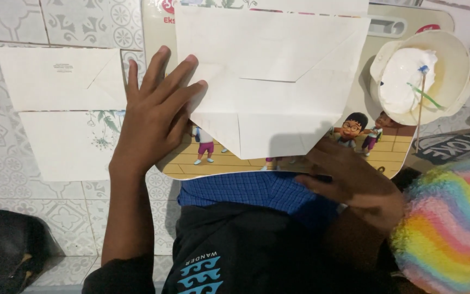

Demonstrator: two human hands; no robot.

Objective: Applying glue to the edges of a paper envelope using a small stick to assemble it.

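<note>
A white folded paper envelope (pixel 270 81) lies flap-side up on a cartoon-printed lap board (pixel 373 149). My left hand (pixel 153 117) rests flat with fingers spread, its fingertips pressing the envelope's left edge. My right hand (pixel 354 182) sits at the board's near edge just below the envelope's lower right corner, fingers loosely curled in shadow, holding nothing that I can see.
A white bowl of white glue (pixel 420 79) with a thin stick in it stands on the board's right corner. Two finished white envelopes (pixel 61 109) lie on the patterned tile floor at left. A rainbow plush (pixel 452 223) sits at right, a black bag (pixel 6 247) at lower left.
</note>
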